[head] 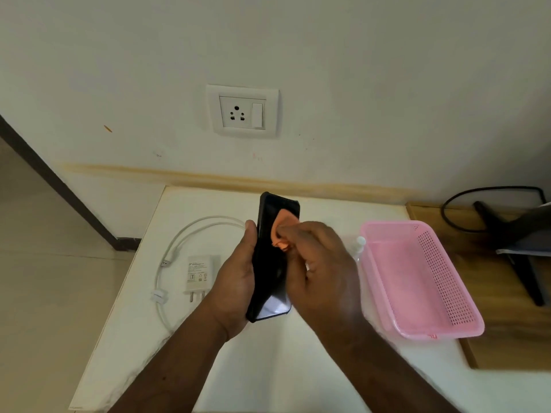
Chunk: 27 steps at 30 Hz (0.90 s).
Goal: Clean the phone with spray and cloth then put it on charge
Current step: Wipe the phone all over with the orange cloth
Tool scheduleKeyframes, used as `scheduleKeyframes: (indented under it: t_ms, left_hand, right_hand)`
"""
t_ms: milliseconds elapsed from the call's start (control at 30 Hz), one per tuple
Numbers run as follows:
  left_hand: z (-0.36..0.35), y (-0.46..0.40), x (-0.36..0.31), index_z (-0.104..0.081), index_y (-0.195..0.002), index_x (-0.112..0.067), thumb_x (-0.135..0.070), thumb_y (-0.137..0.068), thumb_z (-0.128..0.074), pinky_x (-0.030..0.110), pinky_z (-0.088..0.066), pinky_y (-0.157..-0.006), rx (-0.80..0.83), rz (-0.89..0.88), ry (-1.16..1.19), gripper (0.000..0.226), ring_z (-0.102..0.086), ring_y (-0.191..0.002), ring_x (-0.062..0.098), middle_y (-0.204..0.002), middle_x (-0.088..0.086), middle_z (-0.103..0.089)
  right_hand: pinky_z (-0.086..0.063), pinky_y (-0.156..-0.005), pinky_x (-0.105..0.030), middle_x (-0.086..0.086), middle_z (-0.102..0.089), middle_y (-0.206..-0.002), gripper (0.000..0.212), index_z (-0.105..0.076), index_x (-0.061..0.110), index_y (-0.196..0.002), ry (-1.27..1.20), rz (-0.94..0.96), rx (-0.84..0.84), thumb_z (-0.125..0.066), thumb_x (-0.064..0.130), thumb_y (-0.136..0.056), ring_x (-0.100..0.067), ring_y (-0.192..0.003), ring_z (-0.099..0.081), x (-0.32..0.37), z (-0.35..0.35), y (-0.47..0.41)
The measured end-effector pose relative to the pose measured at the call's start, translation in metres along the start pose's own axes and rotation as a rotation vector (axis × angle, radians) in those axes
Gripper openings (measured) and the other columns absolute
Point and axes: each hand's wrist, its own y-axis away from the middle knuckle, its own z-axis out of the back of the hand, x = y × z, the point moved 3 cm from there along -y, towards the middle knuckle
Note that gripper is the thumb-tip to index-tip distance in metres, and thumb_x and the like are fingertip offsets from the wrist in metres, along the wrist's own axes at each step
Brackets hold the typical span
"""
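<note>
A black phone (pixel 272 263) is held upright above the white table (pixel 268 368), gripped along its left edge by the left hand (pixel 235 281), thumb near the top. An orange cloth (pixel 281 231) is pinched in the curled fingers of the right hand (pixel 322 269) and pressed against the upper part of the screen. To the right a pink perforated basket (pixel 417 281) stands on the table; nothing can be made out inside it. Just beside its left wall a clear spray bottle (pixel 359 245) is partly hidden by the right hand. On the left a white charger (pixel 198 274) lies flat, with a white cable (pixel 179 248) looped round it. A socket (pixel 242 111) is mounted on the wall above.
</note>
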Motion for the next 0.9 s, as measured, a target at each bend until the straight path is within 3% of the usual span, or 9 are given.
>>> scheduleKeyframes:
  t_ms: [67, 167, 267, 433, 600, 700, 767, 800, 900]
  left_hand:
    - [0.002, 0.001, -0.003, -0.079, -0.103, -0.020, -0.060, -0.087, -0.035, 0.035, -0.062, -0.066, 0.004, -0.001, -0.042, 0.062, -0.075, -0.089, 0.022, -0.101, 0.010, -0.077]
    - [0.003, 0.002, 0.000, -0.075, -0.113, -0.023, -0.053, -0.092, -0.036, 0.024, -0.060, -0.072, -0.043, -0.037, -0.170, 0.054, -0.073, -0.096, 0.017, -0.100, -0.002, -0.078]
    - [-0.002, 0.001, 0.008, -0.078, -0.101, -0.035, -0.049, -0.098, -0.028, 0.011, -0.053, -0.074, -0.049, -0.053, -0.283, 0.053, -0.070, -0.100, 0.003, -0.103, -0.015, -0.076]
    - [-0.004, 0.002, 0.011, -0.078, -0.091, -0.039, -0.069, -0.085, -0.027, 0.020, -0.055, -0.071, -0.024, -0.030, -0.411, 0.060, -0.070, -0.081, 0.012, -0.093, -0.002, -0.077]
    - [-0.001, 0.001, 0.002, -0.080, -0.099, -0.034, -0.056, -0.093, -0.031, 0.026, -0.059, -0.081, -0.026, 0.002, -0.173, 0.055, -0.072, -0.101, 0.013, -0.108, 0.002, -0.077]
    - [0.007, 0.000, -0.002, -0.081, -0.101, -0.023, -0.057, -0.085, -0.043, 0.036, -0.057, -0.087, -0.074, -0.043, -0.120, 0.053, -0.072, -0.100, 0.022, -0.110, 0.013, -0.074]
    - [0.010, 0.000, -0.003, -0.080, -0.104, -0.022, -0.058, -0.081, -0.048, 0.040, -0.051, -0.098, -0.087, -0.050, -0.135, 0.053, -0.068, -0.111, 0.025, -0.122, 0.017, -0.069]
    - [0.009, 0.001, -0.003, -0.079, -0.104, -0.025, -0.059, -0.081, -0.047, 0.039, -0.052, -0.099, -0.083, -0.054, -0.176, 0.052, -0.067, -0.114, 0.024, -0.125, 0.015, -0.068]
    - [0.003, 0.004, 0.001, -0.077, -0.106, -0.039, -0.066, -0.087, -0.035, 0.023, -0.058, -0.080, -0.048, -0.057, -0.370, 0.053, -0.071, -0.104, 0.014, -0.111, 0.003, -0.076]
  right_hand:
    - [-0.056, -0.089, -0.027, -0.004, -0.070, -0.112, 0.035, -0.073, 0.009, -0.114, -0.005, 0.048, 0.023, -0.046, 0.023, -0.096, -0.017, -0.102, -0.066, 0.011, -0.005, 0.004]
    - [-0.050, -0.094, -0.022, -0.003, -0.068, -0.116, 0.030, -0.072, 0.009, -0.117, -0.093, 0.077, 0.015, -0.050, 0.018, -0.099, -0.014, -0.108, -0.063, 0.015, -0.004, 0.000]
    - [-0.052, -0.090, -0.022, 0.000, -0.068, -0.117, 0.027, -0.071, 0.012, -0.120, -0.062, 0.009, -0.051, -0.054, 0.014, -0.099, -0.012, -0.107, -0.064, 0.005, 0.005, -0.009]
    - [-0.056, -0.080, -0.029, 0.005, -0.069, -0.112, 0.029, -0.072, 0.017, -0.120, -0.078, -0.123, -0.090, -0.060, 0.005, -0.096, -0.011, -0.100, -0.065, -0.017, 0.017, -0.017]
    - [-0.053, -0.094, -0.027, -0.002, -0.069, -0.117, 0.027, -0.072, 0.009, -0.116, -0.120, 0.046, 0.001, -0.057, 0.010, -0.094, -0.014, -0.108, -0.064, 0.009, -0.001, -0.001]
    - [-0.056, -0.088, -0.026, -0.008, -0.075, -0.107, 0.035, -0.075, 0.003, -0.107, -0.080, 0.108, -0.022, -0.054, 0.028, -0.096, -0.018, -0.096, -0.071, 0.017, -0.008, 0.003]
    - [-0.059, -0.080, -0.027, -0.013, -0.075, -0.101, 0.021, -0.076, -0.003, -0.102, -0.043, 0.133, -0.057, -0.069, 0.011, -0.087, -0.022, -0.089, -0.074, 0.013, -0.010, 0.003]
    - [-0.059, -0.078, -0.027, -0.014, -0.075, -0.101, 0.020, -0.075, -0.004, -0.101, -0.049, 0.128, -0.079, -0.073, 0.001, -0.083, -0.022, -0.089, -0.074, 0.011, -0.009, 0.003]
    - [-0.056, -0.090, -0.028, -0.002, -0.071, -0.117, 0.025, -0.072, 0.009, -0.116, -0.115, 0.079, -0.084, -0.059, 0.009, -0.095, -0.014, -0.107, -0.067, 0.001, 0.001, -0.002]
